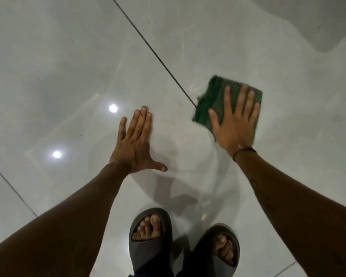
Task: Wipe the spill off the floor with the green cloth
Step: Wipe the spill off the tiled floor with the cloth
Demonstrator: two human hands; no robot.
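Observation:
A folded green checked cloth [213, 100] lies flat on the glossy grey floor tiles, right of a dark grout line. My right hand [235, 124] presses down on it with the fingers spread, covering its lower right part. A small clear wet patch of spill [195, 89] glistens at the cloth's upper left edge, beside the grout line. My left hand [135, 144] rests flat on the bare tile to the left, fingers together, thumb out, holding nothing.
My two feet in dark slides [149, 238] stand at the bottom centre, close below the hands. A dark grout line [156, 56] runs diagonally from the top centre to the cloth. Ceiling lights reflect on the tile at left [113, 108].

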